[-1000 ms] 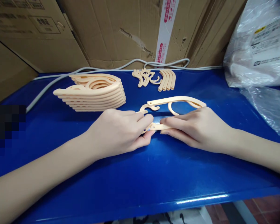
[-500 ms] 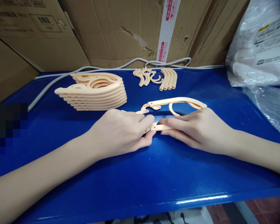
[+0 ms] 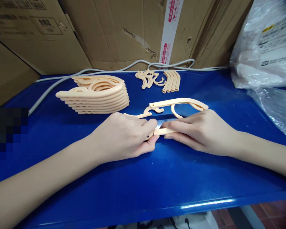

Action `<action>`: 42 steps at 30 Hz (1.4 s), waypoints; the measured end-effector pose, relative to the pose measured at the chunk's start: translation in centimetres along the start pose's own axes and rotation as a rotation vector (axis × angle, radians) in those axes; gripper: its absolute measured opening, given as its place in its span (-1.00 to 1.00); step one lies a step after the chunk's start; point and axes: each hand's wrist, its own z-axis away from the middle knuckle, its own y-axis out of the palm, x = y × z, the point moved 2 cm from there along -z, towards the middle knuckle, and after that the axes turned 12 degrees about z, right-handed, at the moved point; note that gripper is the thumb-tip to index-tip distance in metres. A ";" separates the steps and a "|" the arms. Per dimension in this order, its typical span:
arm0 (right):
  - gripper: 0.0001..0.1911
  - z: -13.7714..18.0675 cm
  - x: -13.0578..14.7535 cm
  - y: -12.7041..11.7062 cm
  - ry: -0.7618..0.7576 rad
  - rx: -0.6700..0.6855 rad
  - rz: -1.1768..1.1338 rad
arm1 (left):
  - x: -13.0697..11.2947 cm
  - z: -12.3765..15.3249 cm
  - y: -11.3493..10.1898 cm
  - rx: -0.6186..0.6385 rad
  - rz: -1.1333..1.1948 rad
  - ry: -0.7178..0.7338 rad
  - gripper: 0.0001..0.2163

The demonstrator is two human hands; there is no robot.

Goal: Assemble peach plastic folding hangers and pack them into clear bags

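Observation:
My left hand [image 3: 127, 135] pinches a cream plastic hanger piece between thumb and fingers; only a small end with a hole shows, the rest is under the hand. A straight cream hanger arm [image 3: 165, 131] is gripped by my right hand [image 3: 201, 132], and its holed end meets the left hand's piece at the fingertips. Just behind both hands lie a curved hanger arm [image 3: 178, 101] and a hook-shaped part [image 3: 154, 110], partly covered by my fingers. I cannot tell whether these belong to the held pieces.
A stack of folded cream hangers [image 3: 95, 97] stands at the left on the blue table [image 3: 143, 187]. Loose hook parts [image 3: 146, 79] and several curved arms [image 3: 172, 81] lie at the back. A grey cable [image 3: 85, 70] runs along cardboard boxes [image 3: 124, 31]; a plastic bag [image 3: 264, 47] sits right.
The held pieces' ends have come together between my fingertips, where a small gap showed before. The curved arm behind has shifted slightly left. Both hands stay nearly in place.

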 end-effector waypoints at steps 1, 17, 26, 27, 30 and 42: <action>-0.61 0.0 0.0 0.0 -0.011 0.006 -0.002 | 0.1 0.1 0.1 0.020 0.036 0.007 -0.77; -0.60 -0.1 -0.5 0.2 0.005 -0.027 0.016 | -0.1 -0.1 0.0 0.016 -0.042 -0.021 -0.76; -0.69 0.1 -0.6 -0.2 0.049 -0.088 0.049 | 0.0 -0.1 -0.2 0.007 -0.043 -0.089 -0.76; -0.69 0.1 -0.7 -0.4 0.056 -0.110 0.053 | 0.1 0.0 -0.2 0.009 -0.045 -0.100 -0.76; -0.75 -0.1 -1.2 -1.1 0.096 -0.188 0.083 | 0.2 0.0 -0.2 0.006 -0.070 -0.123 -0.78; -0.70 -0.1 -5.0 0.2 0.319 -0.040 0.018 | 0.5 0.1 -0.3 -0.016 -0.068 -0.147 -0.81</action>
